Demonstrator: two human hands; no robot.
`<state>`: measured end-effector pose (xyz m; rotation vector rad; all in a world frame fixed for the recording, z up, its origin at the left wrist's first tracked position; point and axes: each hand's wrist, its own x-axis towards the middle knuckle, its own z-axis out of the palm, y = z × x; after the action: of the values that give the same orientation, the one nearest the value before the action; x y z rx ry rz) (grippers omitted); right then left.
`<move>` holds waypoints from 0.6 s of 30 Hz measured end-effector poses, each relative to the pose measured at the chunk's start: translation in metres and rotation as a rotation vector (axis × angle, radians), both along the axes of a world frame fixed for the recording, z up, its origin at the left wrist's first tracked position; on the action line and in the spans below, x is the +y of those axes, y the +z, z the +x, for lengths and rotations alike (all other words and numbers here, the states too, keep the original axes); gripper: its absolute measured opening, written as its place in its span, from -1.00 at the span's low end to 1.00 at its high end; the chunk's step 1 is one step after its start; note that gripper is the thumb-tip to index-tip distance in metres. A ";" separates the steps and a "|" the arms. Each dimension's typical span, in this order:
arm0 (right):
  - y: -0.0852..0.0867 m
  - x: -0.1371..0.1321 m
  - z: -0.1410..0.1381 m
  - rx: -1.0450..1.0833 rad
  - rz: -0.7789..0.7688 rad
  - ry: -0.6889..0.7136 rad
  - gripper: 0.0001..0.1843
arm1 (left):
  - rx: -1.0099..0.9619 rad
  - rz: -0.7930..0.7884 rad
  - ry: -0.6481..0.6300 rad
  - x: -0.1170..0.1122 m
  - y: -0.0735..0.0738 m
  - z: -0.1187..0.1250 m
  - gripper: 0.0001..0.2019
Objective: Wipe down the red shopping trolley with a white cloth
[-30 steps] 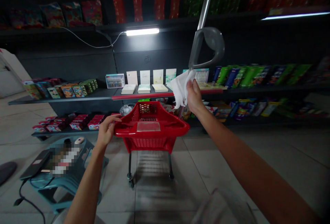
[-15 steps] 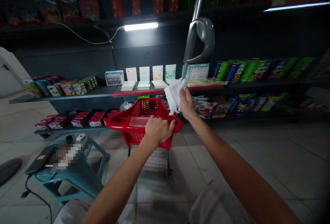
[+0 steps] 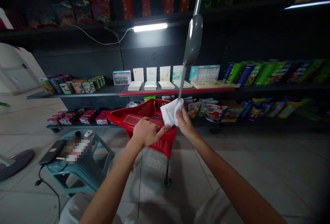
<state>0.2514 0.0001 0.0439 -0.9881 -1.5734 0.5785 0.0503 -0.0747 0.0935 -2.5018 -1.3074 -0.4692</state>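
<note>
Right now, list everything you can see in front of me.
basket trolley: one, red, centre.
pole: one, silver, rising from the trolley.
handle: one, grey, high on the pole.
cloth: one, white, against the pole's lower end.
stool: one, teal, lower left.
shelves: several, dark, behind, stocked with colourful packets.
light tube: one, white, under upper shelf.
left hand: one, gripping trolley rim.
right hand: one, holding the cloth.

A single view from the person's head faces forward and down along both forearms. The left hand (image 3: 146,132), on the red cart (image 3: 119,117), and the right hand (image 3: 184,121), with the white cloth (image 3: 171,113), sit near, at centre. Dark shelves (image 3: 108,91) run across the far side, with tiled floor (image 3: 257,162) nearer, to the right
</note>
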 end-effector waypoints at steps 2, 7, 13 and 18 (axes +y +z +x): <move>-0.005 -0.003 -0.005 -0.002 -0.019 0.042 -0.11 | -0.021 -0.011 -0.025 0.000 0.003 -0.012 -0.44; -0.013 -0.009 -0.015 -0.036 -0.025 0.140 -0.11 | -0.021 -0.022 -0.113 0.004 0.006 -0.039 -0.52; -0.026 -0.012 -0.027 -0.098 0.025 0.240 -0.25 | -0.082 -0.026 -0.249 0.019 0.003 -0.073 -0.57; -0.044 -0.008 -0.036 -0.233 0.098 0.309 -0.52 | -0.196 -0.028 -0.251 0.028 -0.001 -0.109 -0.74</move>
<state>0.2150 -0.0083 -0.0003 -0.7639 -1.9629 0.6069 -0.0583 -0.0465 0.0927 -2.7134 -1.0719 -0.7736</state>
